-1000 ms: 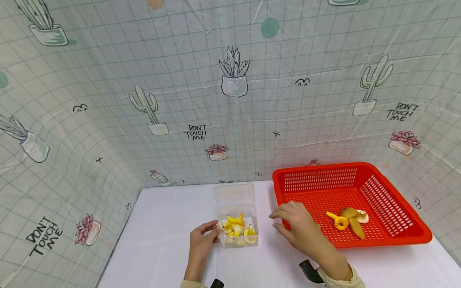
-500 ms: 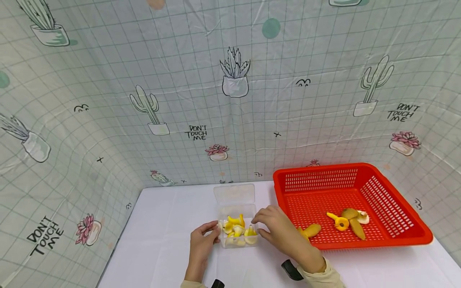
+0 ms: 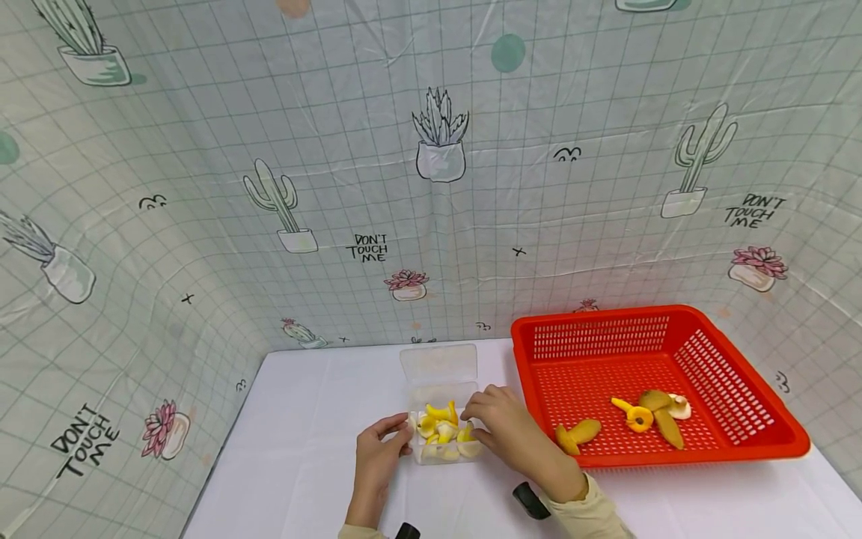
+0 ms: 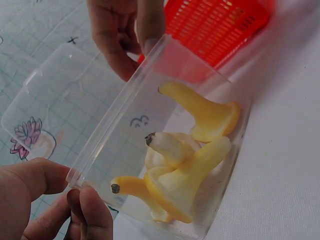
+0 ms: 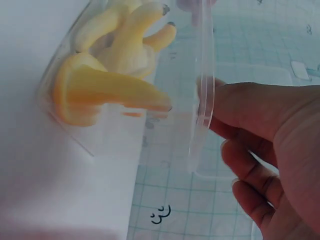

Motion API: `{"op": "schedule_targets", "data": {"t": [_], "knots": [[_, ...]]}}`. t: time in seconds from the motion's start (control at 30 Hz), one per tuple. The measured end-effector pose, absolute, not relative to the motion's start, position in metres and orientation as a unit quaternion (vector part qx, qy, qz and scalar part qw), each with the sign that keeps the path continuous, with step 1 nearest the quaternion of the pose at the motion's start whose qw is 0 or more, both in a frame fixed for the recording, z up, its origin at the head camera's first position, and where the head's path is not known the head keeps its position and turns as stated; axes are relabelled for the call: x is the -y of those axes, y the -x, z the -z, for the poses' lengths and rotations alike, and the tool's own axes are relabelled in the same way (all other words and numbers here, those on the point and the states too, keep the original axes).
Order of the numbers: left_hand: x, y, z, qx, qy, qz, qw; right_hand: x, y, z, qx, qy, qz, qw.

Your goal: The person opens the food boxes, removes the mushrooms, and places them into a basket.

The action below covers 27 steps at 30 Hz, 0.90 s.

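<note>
The clear plastic box (image 3: 431, 393) stands on the white bench (image 3: 303, 419), its lid (image 3: 439, 364) tipped back, yellow mushrooms (image 4: 189, 177) inside. The left hand (image 3: 377, 453) pinches one side of its rim; the right hand (image 3: 509, 430) has thumb and forefinger narrowed on the opposite rim. The red basket (image 3: 606, 313) with more mushrooms (image 3: 668, 427) sits to the right. I'd expect the box to be light, smooth and a bit slippery, with walls that flex if squeezed, so the stiffer rim is the best hold, gently, from both sides.
</note>
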<state>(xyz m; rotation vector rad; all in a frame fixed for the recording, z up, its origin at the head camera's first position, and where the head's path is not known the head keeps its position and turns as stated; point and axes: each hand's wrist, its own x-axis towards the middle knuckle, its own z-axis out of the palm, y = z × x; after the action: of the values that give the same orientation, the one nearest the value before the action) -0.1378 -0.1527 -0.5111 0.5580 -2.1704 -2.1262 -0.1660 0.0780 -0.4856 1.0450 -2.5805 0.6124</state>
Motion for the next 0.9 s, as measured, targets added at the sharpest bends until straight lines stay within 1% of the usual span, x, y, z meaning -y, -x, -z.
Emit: {"op": "schedule_targets", "data": {"t": [0.23, 0.57, 0.67, 0.9], "knots": [[0.153, 0.138, 0.513, 0.702, -0.18, 0.688, 0.027, -0.073, 0.17, 0.483, 0.906, -0.354, -0.201, 0.118], [0.152, 0.137, 0.511, 0.701, -0.181, 0.689, 0.029, -0.066, 0.174, 0.484, 0.918, -0.333, -0.193, 0.095], [0.152, 0.137, 0.511, 0.7, -0.181, 0.69, 0.03, -0.063, 0.174, 0.484, 0.922, -0.324, -0.185, 0.099], [0.152, 0.138, 0.512, 0.701, -0.184, 0.689, 0.03, -0.06, 0.174, 0.483, 0.922, -0.326, -0.164, 0.13]]}}
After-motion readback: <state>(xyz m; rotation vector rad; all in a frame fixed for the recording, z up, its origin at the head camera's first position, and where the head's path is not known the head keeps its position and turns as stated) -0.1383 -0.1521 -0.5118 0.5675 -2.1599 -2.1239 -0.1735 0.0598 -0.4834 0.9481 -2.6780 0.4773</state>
